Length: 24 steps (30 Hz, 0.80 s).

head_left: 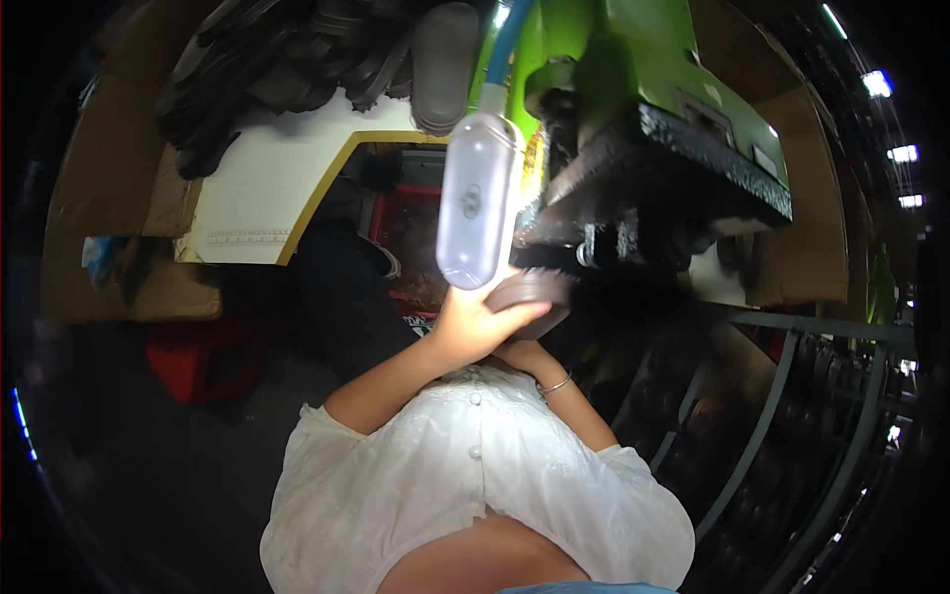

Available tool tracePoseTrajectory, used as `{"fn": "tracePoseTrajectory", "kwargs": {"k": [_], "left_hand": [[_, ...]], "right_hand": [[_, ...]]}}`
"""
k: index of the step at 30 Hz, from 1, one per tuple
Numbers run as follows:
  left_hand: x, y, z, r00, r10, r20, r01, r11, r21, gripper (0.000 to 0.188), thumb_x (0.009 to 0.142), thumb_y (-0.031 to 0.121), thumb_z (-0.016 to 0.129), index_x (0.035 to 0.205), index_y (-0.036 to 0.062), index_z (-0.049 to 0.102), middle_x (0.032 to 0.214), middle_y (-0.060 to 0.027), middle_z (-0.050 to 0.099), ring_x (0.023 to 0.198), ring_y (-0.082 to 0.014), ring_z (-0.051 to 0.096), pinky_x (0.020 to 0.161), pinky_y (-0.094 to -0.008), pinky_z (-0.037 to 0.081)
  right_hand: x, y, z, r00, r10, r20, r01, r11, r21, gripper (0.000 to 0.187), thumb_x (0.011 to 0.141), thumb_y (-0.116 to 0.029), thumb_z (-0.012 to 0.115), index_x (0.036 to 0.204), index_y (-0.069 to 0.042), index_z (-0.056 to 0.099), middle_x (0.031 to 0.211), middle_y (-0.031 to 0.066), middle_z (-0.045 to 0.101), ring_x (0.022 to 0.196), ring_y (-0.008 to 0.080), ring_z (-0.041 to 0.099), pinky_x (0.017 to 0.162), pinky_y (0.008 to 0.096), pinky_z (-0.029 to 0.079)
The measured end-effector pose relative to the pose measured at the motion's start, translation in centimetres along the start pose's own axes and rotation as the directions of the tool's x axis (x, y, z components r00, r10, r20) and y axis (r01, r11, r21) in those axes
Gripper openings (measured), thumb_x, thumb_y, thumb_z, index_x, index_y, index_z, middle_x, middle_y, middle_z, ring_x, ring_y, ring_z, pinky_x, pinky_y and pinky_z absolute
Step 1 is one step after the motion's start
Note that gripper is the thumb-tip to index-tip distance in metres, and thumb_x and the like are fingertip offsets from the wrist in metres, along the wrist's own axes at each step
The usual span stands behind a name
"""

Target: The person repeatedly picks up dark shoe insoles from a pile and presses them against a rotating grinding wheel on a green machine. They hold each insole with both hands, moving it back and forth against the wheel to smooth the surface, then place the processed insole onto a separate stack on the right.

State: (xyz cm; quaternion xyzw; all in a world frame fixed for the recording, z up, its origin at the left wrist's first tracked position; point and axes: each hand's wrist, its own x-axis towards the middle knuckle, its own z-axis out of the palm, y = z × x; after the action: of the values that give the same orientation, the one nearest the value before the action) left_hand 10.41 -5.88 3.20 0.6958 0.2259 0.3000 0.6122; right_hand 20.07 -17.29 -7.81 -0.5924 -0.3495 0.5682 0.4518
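Observation:
My left hand is closed around a dark brown-grey shoe sole, with the thumb along its near side. The sole is blurred and tilted, in front of my body and just below a black machine head. Close beneath it, my right hand shows only its back and wrist, with a bracelet. Its fingers are hidden behind the left hand and the sole, so whether they grip it cannot be told. A whitish lamp tube hangs over the fingers of my left hand and covers part of them.
A green machine body stands ahead. Several dark soles are heaped on a white worktop with a yellow edge; one grey sole lies flat. Cardboard stands left, a red stool below it, a metal rack right.

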Motion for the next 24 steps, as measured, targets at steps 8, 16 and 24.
{"fn": "tracePoseTrajectory", "kwargs": {"k": [8, 16, 24], "left_hand": [[1.8, -1.3, 0.7, 0.966, -0.252, 0.06, 0.259, 0.939, -0.228, 0.024, 0.082, 0.015, 0.061, 0.1, -0.0008, 0.059, 0.09, -0.0058, 0.063, 0.08, -0.0096, 0.056, 0.074, -0.0254, 0.046], [-0.1, -2.9, 0.0, 0.969, -0.248, -0.018, 0.222, 0.894, -0.39, 0.029, 0.085, 0.022, 0.056, 0.104, 0.0001, 0.055, 0.093, -0.006, 0.06, 0.078, -0.0102, 0.057, 0.07, -0.0232, 0.048], [-1.3, -1.1, -3.4, 0.937, -0.316, -0.147, 0.225, 0.87, -0.438, 0.023, 0.086, 0.009, 0.054, 0.106, -0.0018, 0.055, 0.096, -0.0039, 0.06, 0.085, -0.0077, 0.055, 0.077, -0.0229, 0.044]], "right_hand": [[-3.2, 0.7, -1.8, 0.995, 0.077, -0.059, -0.076, 0.997, 0.007, 0.036, 0.071, -0.02, 0.073, 0.098, 0.0, 0.061, 0.095, 0.0083, 0.063, 0.088, 0.0155, 0.058, 0.077, 0.0273, 0.046], [-7.0, -4.9, -13.2, 0.829, -0.242, -0.503, 0.399, 0.888, 0.23, 0.043, 0.057, -0.001, 0.073, 0.095, -0.003, 0.052, 0.083, 0.0034, 0.058, 0.079, 0.0154, 0.058, 0.076, 0.0284, 0.047], [-2.7, -9.6, -10.5, 0.663, -0.447, -0.601, 0.657, 0.732, 0.18, 0.033, 0.074, 0.001, 0.059, 0.106, 0.001, 0.05, 0.095, 0.0081, 0.059, 0.085, 0.0147, 0.057, 0.079, 0.0269, 0.045]]}}
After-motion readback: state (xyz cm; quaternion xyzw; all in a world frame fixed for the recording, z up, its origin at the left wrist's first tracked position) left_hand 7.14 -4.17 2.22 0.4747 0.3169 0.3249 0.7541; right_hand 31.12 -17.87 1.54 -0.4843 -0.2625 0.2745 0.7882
